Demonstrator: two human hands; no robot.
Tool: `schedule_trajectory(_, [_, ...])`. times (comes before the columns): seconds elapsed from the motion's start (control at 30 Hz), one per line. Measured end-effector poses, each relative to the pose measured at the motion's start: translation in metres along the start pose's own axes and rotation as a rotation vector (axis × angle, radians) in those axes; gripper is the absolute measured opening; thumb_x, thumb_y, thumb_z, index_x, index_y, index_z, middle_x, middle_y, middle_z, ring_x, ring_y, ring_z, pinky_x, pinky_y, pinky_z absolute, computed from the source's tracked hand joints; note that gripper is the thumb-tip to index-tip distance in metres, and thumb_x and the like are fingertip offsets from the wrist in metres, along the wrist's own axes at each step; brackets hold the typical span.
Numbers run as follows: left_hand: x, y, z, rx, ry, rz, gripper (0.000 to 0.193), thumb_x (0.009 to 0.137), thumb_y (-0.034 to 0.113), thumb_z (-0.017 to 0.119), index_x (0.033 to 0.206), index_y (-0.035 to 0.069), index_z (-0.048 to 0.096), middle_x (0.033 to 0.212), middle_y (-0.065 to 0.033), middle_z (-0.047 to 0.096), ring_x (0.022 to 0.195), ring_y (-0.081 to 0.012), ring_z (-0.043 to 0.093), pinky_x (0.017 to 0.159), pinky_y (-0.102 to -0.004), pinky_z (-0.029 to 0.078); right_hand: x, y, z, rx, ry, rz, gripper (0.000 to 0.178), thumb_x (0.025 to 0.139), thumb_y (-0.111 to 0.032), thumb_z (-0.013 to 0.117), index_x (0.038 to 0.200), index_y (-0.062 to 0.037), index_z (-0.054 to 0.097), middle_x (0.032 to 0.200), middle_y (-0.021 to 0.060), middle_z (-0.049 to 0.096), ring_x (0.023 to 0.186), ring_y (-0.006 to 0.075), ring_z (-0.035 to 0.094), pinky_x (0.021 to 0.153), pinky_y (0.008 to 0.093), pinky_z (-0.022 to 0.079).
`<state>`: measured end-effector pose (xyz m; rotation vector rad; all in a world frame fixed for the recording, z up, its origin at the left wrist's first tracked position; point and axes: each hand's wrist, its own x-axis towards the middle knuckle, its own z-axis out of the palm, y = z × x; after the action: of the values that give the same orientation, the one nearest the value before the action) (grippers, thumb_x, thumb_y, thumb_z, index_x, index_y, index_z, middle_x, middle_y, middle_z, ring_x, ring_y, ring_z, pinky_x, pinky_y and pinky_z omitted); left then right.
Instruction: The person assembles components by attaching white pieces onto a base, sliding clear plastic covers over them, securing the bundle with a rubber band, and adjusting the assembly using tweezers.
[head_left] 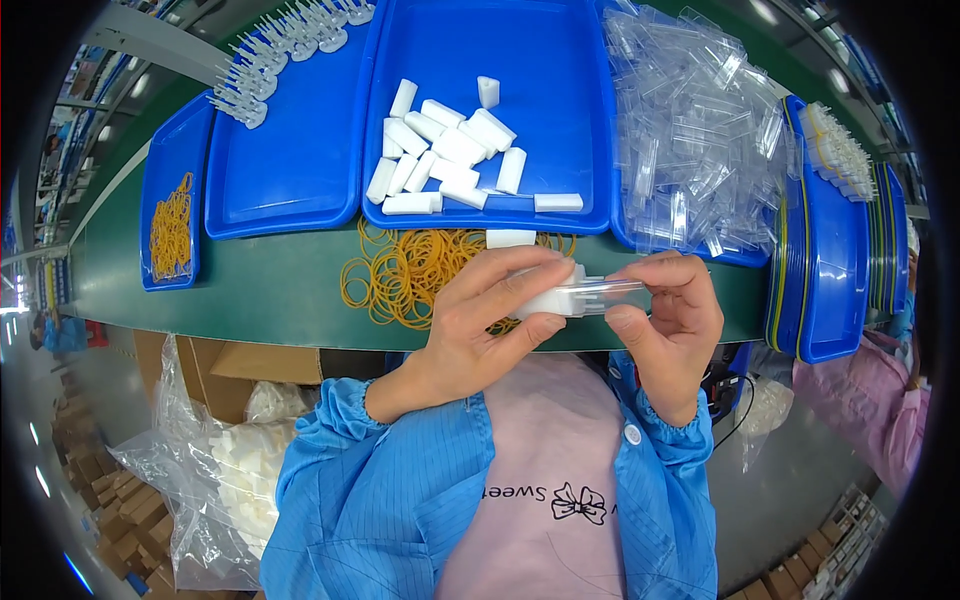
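Observation:
My left hand [478, 322] is closed around a white plastic piece [552, 302] with thin prongs at its right end. Between the thumb and fingers of my right hand [672, 325] is a clear plastic cover [626, 292]. The cover meets the pronged end, and the prongs show through it. How far it fits over the white piece I cannot tell. Just beyond my left hand, a pile of orange rubber bands [400, 272] lies on the green table [275, 295]. Another white block [510, 238] rests beside them, against the middle tray.
The middle blue tray [560, 120] contains several white blocks [460, 147]. Clear covers [700, 140] fill the right tray. White pronged parts [285, 55] line the left tray [290, 160]. A small tray [180, 150] holds more bands. Stacked trays [835, 270] stand far right; a bag [200, 490] lies below left.

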<state>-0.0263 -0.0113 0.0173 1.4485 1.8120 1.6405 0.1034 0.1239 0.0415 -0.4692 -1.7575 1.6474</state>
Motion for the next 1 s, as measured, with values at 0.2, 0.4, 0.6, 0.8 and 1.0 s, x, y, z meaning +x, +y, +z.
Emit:
schedule_trajectory(0.2, [-0.001, -0.002, 0.003, 0.055, 0.001, -0.029, 0.041, 0.075, 0.010, 0.070, 0.114, 0.002, 0.061, 0.112, -0.0137, 0.058, 0.098, -0.0273, 0.058, 0.081, -0.0327, 0.049, -0.005, -0.004, 0.001, -0.406, -0.078, -0.260, 0.032, 0.069, -0.002, 0.077, 0.095, 0.0009, 0.058, 0.089, 0.0110, 0.061, 0.080, 0.0174, 0.060, 0.071, 0.0262, 0.047])
schedule_trajectory(0.4, [0.005, 0.006, -0.001, 0.097, 0.013, 0.014, 0.052, 0.076, 0.014, 0.071, 0.124, 0.002, 0.052, 0.107, -0.0118, 0.058, 0.097, -0.0264, 0.058, 0.081, -0.0329, 0.048, -0.003, 0.007, -0.003, 0.058, 0.027, 0.064, 0.032, 0.074, -0.001, 0.073, 0.101, 0.0019, 0.055, 0.092, 0.0090, 0.061, 0.084, 0.0151, 0.059, 0.076, 0.0264, 0.047])
schedule_trajectory(0.6, [-0.006, -0.003, -0.004, -0.764, 0.030, -0.524, 0.049, 0.085, 0.014, 0.066, 0.126, 0.003, 0.042, 0.095, -0.0051, 0.056, 0.091, -0.0117, 0.056, 0.077, -0.0238, 0.047, -0.001, 0.007, -0.012, 0.179, 0.085, 0.098, 0.030, 0.078, -0.004, 0.070, 0.104, 0.0011, 0.054, 0.091, 0.0088, 0.061, 0.088, 0.0140, 0.058, 0.080, 0.0273, 0.046])
schedule_trajectory(0.8, [-0.006, -0.008, -0.001, -0.846, 0.094, -0.542, 0.041, 0.084, 0.011, 0.066, 0.119, 0.002, 0.047, 0.101, -0.0074, 0.058, 0.090, -0.0107, 0.057, 0.078, -0.0224, 0.048, -0.003, 0.009, -0.017, -0.238, 0.085, -0.207, 0.019, 0.079, -0.013, 0.070, 0.092, -0.0012, 0.061, 0.092, 0.0095, 0.063, 0.089, 0.0209, 0.057, 0.082, 0.0330, 0.044])
schedule_trajectory(1.0, [-0.006, -0.008, -0.005, -0.864, 0.053, -0.517, 0.042, 0.079, 0.004, 0.071, 0.115, 0.001, 0.050, 0.104, -0.0085, 0.058, 0.096, -0.0145, 0.058, 0.085, -0.0265, 0.048, -0.008, 0.012, -0.018, -0.149, 0.068, -0.094, 0.017, 0.078, -0.014, 0.071, 0.088, -0.0024, 0.063, 0.088, 0.0069, 0.064, 0.098, 0.0236, 0.052, 0.088, 0.0369, 0.039])
